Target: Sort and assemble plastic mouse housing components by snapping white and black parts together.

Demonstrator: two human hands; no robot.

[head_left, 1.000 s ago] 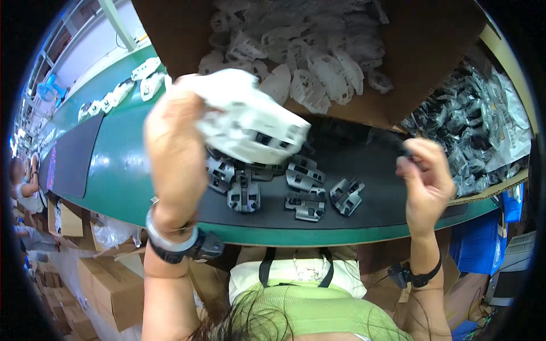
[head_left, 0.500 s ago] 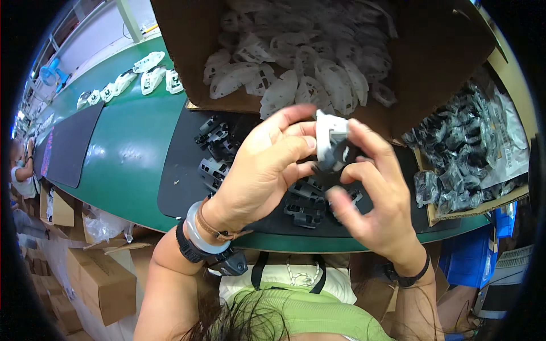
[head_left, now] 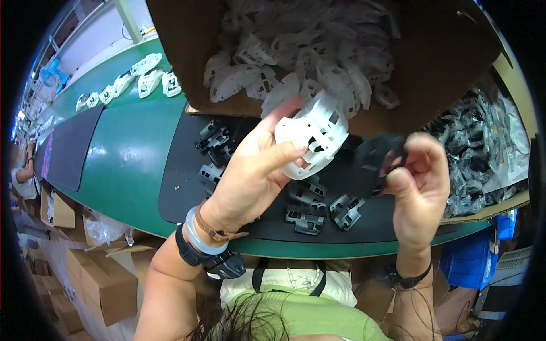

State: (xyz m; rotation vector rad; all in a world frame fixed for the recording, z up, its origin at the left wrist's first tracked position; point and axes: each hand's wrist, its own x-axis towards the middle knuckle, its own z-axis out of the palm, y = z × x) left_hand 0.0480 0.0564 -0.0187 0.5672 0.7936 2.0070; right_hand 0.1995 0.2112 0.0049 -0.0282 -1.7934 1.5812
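My left hand (head_left: 244, 176) grips a white plastic shell (head_left: 323, 131) with rectangular cut-outs, thumb across its front. To the right, my right hand (head_left: 420, 193) pinches a dark, curved plastic part (head_left: 372, 162) between thumb and fingers. That part is smeared by motion, and a gap separates it from the shell. Beneath both hands, several grey-black plastic parts (head_left: 306, 219) lie on a dark mat (head_left: 267, 234). More of them (head_left: 213, 136) lie to the left of my left wrist.
An open cardboard box (head_left: 187, 62) full of white shells stands at the far side. At right, another carton (head_left: 483, 211) holds black parts in clear bags. White shells (head_left: 149, 83) line the green table (head_left: 131, 148) at far left. A person (head_left: 23, 170) sits beyond.
The white shell has turned in my left hand and shows its broad outer face. My right hand has moved right, carrying the dark part away from the shell.
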